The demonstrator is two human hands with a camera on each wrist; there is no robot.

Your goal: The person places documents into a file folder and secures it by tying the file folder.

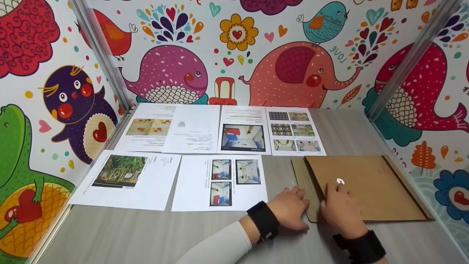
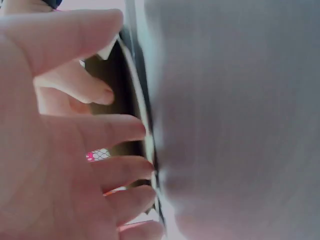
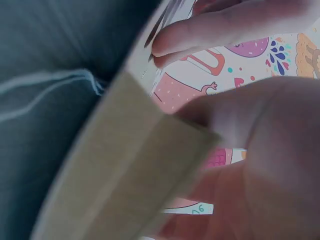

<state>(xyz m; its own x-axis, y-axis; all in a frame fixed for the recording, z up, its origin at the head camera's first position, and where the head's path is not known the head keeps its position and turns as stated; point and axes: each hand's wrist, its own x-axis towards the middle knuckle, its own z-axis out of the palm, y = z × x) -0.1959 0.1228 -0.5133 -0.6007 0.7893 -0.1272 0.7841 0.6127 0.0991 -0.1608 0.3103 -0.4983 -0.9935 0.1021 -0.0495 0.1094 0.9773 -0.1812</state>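
A brown cardboard document envelope (image 1: 381,187) lies at the right of the table, its flap (image 1: 301,176) spread out to the left. A white string-tie button (image 1: 340,181) sits on its front panel. My left hand (image 1: 287,209) presses the flap with outstretched fingers (image 2: 125,167). My right hand (image 1: 342,211) grips the front panel by its left edge, thumb at the mouth and fingers on top near the button. A dark gap shows between flap and panel. In the right wrist view, the envelope's folded corner (image 3: 135,150) hides the right fingertips.
Printed sheets lie in two rows to the left, among them a page with a garden photo (image 1: 128,179) and one with room photos (image 1: 220,183). Loose white string (image 3: 60,82) hangs by the envelope. Cartoon-printed walls (image 1: 227,55) enclose the table's back and sides.
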